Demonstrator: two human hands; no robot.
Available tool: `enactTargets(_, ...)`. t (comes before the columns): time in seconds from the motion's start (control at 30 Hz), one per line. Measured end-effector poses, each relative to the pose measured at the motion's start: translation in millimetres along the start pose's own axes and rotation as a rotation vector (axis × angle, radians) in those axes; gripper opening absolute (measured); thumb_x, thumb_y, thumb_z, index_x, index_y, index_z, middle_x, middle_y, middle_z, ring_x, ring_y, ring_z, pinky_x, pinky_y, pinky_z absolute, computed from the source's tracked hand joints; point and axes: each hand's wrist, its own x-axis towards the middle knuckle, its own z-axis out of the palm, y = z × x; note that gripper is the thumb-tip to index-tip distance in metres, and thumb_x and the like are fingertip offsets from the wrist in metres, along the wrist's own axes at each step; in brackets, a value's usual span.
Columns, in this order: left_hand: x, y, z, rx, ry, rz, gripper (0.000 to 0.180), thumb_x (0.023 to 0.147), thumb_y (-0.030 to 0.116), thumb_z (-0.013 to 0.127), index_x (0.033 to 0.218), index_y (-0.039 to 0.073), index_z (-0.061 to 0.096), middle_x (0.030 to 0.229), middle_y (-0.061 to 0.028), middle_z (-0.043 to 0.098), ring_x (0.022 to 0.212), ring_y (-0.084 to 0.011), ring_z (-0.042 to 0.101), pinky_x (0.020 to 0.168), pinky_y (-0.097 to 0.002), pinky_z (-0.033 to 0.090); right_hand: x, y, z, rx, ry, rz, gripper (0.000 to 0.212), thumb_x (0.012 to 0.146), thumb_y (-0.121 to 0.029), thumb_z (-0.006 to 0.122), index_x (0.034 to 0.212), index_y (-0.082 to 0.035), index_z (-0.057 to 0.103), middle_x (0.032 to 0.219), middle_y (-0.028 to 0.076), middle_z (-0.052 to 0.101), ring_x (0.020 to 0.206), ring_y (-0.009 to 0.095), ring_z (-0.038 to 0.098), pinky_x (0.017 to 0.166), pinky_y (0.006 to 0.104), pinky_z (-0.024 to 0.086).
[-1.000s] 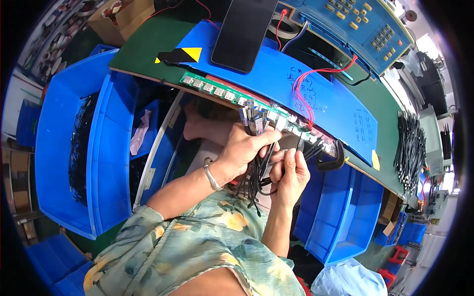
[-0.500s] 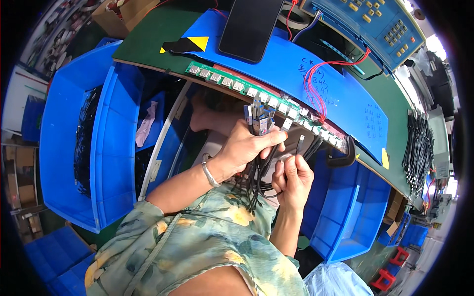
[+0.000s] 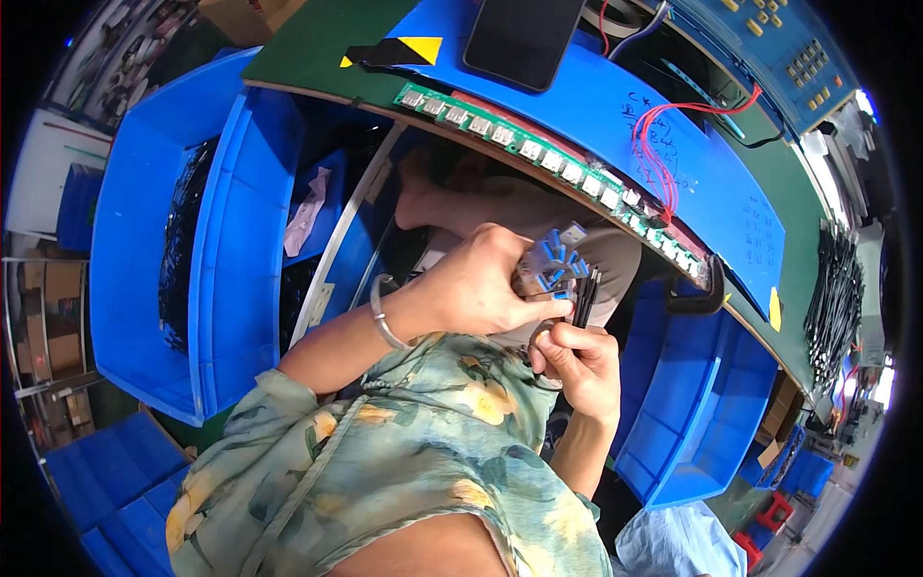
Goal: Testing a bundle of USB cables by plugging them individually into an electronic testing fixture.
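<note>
My left hand (image 3: 486, 287) is closed round a bundle of USB cables, its metal plugs with blue inserts (image 3: 558, 262) pointing up and away from me. Close against it on the right, my right hand (image 3: 585, 367) is closed, thumb against the bent fingers. Several thin black cables (image 3: 587, 294) rise just above its fingertips, and it appears to grip them. How far they run down is hidden behind the hands. Both hands are above my lap, in front of a green circuit board strip (image 3: 524, 146) with a row of white-metal sockets along the bench edge.
On the green bench lie a blue board (image 3: 716, 207), a dark phone (image 3: 524, 43), red wires (image 3: 646, 144) and a black clamp (image 3: 707, 293). A blue tester stands at the far right. Blue bins (image 3: 240, 288) flank me on both sides; black cables (image 3: 832, 308) lie at the right.
The bundle in my left hand has moved right and nearer to me, its plugs tilting. Both hands are now closer together and farther from the socket strip. The view has shifted slightly.
</note>
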Motion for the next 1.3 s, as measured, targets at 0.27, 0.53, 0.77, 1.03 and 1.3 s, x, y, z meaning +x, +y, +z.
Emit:
enactTargets(0.27,3.8,-9.6,-0.1,-0.565,0.058,-0.122,0.014,0.069,0.009,0.069,0.076,-0.001,0.062,0.061,-0.0028,0.057,0.044,-0.0042,0.045,0.04,-0.0179,0.035,-0.1,8.0,14.7,0.074,0.128,-0.073,0.03,0.085,-0.007,0.048,0.056,-0.001,0.04,0.061,0.007,0.054,0.041,0.004,0.035,0.036,0.018,0.027)
enactTargets(0.53,4.8,-16.0,-1.3,-0.478,-0.174,-0.106,0.016,0.066,0.009,0.071,0.076,0.0,0.063,0.056,0.0013,0.053,0.048,-0.0031,0.045,0.043,-0.018,0.033,2.9,11.2,1.2,0.081,-0.324,0.073,0.02,0.083,-0.009,0.053,0.065,0.001,0.051,0.061,0.001,0.052,0.053,0.007,0.043,0.044,0.0204,0.034)
enactTargets(0.77,6.7,-4.6,1.4,-0.384,-0.071,-0.033,0.011,0.069,0.01,0.067,0.069,0.001,0.061,0.05,0.0023,0.05,0.045,-0.0033,0.044,0.042,-0.019,0.032,7.9,13.7,23.0,0.106,0.263,-0.064,0.032,0.068,-0.004,0.069,0.093,-0.001,0.049,0.079,0.004,0.053,0.051,0.005,0.042,0.043,0.0182,0.033)
enactTargets(1.03,7.4,-7.6,-2.0,-0.512,-0.06,-0.25,0.021,0.068,0.012,0.071,0.08,-0.001,0.06,0.06,-0.0004,0.056,0.052,-0.0054,0.049,0.048,-0.021,0.04,-0.5,9.2,2.6,0.18,0.568,0.106,0.019,0.082,-0.015,0.056,0.067,-0.004,0.05,0.048,-0.004,0.041,0.035,0.002,0.028,0.032,0.0173,0.018)
enactTargets(1.3,0.6,-20.0,15.5,-0.288,-0.204,-0.25,0.021,0.068,0.017,0.064,0.061,-0.002,0.057,0.051,-0.0023,0.052,0.05,-0.0066,0.047,0.047,-0.0241,0.037,25.3,-15.0,12.3,0.135,0.547,-0.075,0.011,0.076,-0.002,0.06,0.085,0.004,0.058,0.054,-0.004,0.044,0.038,0.0,0.028,0.034,0.0179,0.015)
